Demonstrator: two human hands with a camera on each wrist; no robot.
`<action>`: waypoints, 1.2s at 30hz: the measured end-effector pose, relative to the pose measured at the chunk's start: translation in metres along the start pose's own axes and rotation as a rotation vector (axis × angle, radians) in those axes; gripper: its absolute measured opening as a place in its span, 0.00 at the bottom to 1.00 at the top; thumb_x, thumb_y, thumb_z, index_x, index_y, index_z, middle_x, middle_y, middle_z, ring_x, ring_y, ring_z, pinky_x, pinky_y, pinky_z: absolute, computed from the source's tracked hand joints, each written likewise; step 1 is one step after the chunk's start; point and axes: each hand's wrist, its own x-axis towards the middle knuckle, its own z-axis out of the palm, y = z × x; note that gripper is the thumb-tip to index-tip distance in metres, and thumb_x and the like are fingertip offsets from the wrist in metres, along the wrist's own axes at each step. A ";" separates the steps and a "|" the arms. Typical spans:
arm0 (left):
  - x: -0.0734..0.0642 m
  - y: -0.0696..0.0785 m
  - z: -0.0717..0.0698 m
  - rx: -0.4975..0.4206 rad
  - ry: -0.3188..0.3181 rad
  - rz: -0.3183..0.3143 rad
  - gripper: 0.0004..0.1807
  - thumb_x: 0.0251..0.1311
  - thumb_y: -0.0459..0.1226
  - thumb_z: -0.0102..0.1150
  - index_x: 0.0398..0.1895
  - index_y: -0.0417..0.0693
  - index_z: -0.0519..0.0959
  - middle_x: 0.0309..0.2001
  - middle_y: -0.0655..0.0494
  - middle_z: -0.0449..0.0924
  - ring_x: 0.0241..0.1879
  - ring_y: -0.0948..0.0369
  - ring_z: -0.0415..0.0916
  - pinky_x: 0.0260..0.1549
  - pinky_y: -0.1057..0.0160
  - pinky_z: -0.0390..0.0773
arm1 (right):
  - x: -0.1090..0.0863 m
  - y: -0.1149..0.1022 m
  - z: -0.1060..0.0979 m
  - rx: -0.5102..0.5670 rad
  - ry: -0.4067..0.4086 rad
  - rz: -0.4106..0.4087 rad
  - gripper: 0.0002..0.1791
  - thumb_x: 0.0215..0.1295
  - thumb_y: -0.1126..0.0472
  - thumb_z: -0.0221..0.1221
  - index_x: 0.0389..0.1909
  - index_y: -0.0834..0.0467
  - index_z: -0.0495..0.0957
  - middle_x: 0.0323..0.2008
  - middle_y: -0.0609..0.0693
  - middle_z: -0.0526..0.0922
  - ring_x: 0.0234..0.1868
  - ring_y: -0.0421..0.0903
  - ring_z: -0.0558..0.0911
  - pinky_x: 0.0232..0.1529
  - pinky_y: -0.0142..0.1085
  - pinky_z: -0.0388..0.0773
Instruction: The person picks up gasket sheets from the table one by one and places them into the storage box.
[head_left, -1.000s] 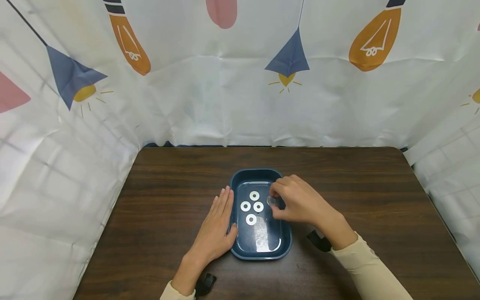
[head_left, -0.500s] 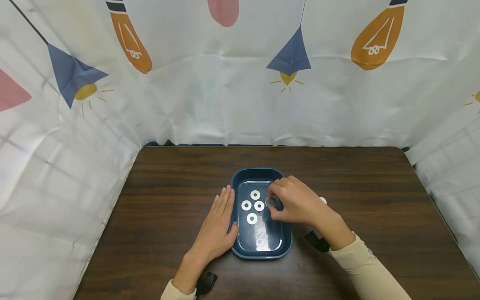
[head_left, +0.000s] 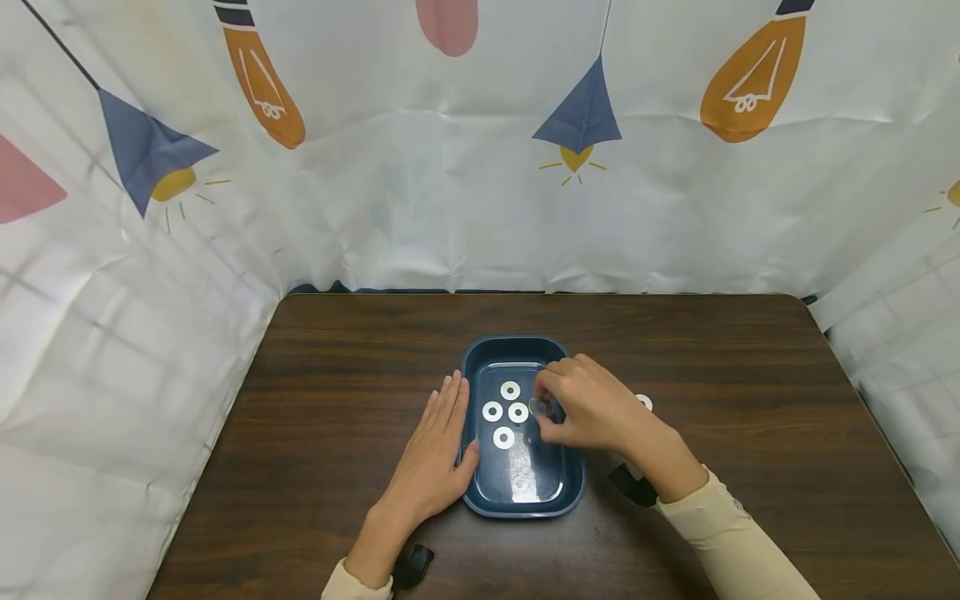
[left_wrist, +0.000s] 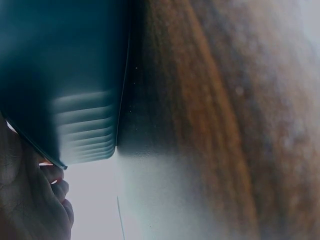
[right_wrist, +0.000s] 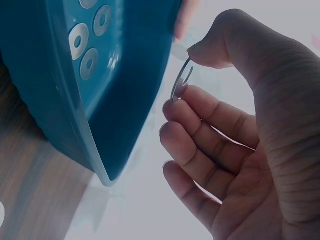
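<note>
A deep blue tray holds several flat metal washers, lying apart on its floor. Over the tray's right half, my right hand pinches one more washer between thumb and forefinger. That washer appears nearly edge-on in the right wrist view, above the tray's rim, while the other fingers curl loosely below. My left hand rests along the tray's left side with straight fingers, its thumb at the rim. In the left wrist view, the tray's ribbed outer wall stands beside part of that hand.
Partly hidden behind my right wrist, another washer lies on the dark wooden table. A white patterned curtain hangs behind the table's far edge and along both sides. Black straps circle the wrists.
My right hand has shifted slightly left with the pinched washer, and the washer on the table has come into view behind the wrist. The left hand stays against the tray.
</note>
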 end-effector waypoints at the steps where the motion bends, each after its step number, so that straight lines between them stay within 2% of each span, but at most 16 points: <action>1: 0.000 0.000 0.000 0.001 -0.001 0.000 0.50 0.74 0.47 0.58 0.88 0.54 0.38 0.89 0.60 0.31 0.88 0.61 0.30 0.86 0.48 0.48 | 0.000 0.000 0.000 -0.001 0.002 -0.003 0.12 0.54 0.52 0.73 0.37 0.52 0.86 0.30 0.42 0.85 0.32 0.38 0.75 0.48 0.40 0.82; 8: 0.000 -0.001 0.000 0.007 0.008 0.014 0.50 0.74 0.47 0.57 0.88 0.54 0.38 0.89 0.58 0.34 0.88 0.60 0.30 0.86 0.48 0.49 | 0.001 -0.001 0.000 -0.014 0.000 -0.018 0.11 0.55 0.52 0.73 0.36 0.52 0.86 0.30 0.42 0.85 0.31 0.38 0.74 0.47 0.40 0.82; 17: 0.001 -0.002 0.000 0.010 0.008 0.006 0.50 0.74 0.47 0.58 0.88 0.55 0.38 0.89 0.58 0.35 0.88 0.60 0.30 0.86 0.47 0.49 | 0.012 -0.007 -0.006 -0.011 -0.063 -0.035 0.10 0.56 0.52 0.73 0.35 0.51 0.86 0.28 0.41 0.83 0.30 0.38 0.74 0.46 0.39 0.81; 26: 0.001 -0.001 0.001 0.006 0.013 0.010 0.50 0.73 0.47 0.58 0.88 0.54 0.39 0.89 0.56 0.37 0.88 0.61 0.31 0.86 0.48 0.49 | 0.016 -0.009 -0.005 -0.047 -0.119 -0.087 0.11 0.57 0.51 0.72 0.38 0.52 0.87 0.31 0.41 0.86 0.33 0.39 0.78 0.52 0.42 0.83; 32: 0.001 -0.001 0.001 -0.003 0.004 0.003 0.50 0.74 0.47 0.58 0.88 0.54 0.39 0.89 0.57 0.34 0.88 0.61 0.29 0.87 0.57 0.39 | 0.018 -0.012 -0.005 -0.078 -0.135 -0.114 0.11 0.56 0.51 0.72 0.36 0.51 0.86 0.31 0.42 0.86 0.34 0.40 0.80 0.47 0.40 0.81; 36: 0.001 -0.001 0.001 -0.003 0.004 0.007 0.50 0.74 0.47 0.58 0.88 0.53 0.39 0.89 0.57 0.34 0.88 0.61 0.29 0.87 0.54 0.42 | 0.019 -0.015 -0.004 -0.092 -0.140 -0.134 0.12 0.56 0.51 0.73 0.37 0.52 0.86 0.34 0.43 0.88 0.35 0.42 0.82 0.45 0.40 0.79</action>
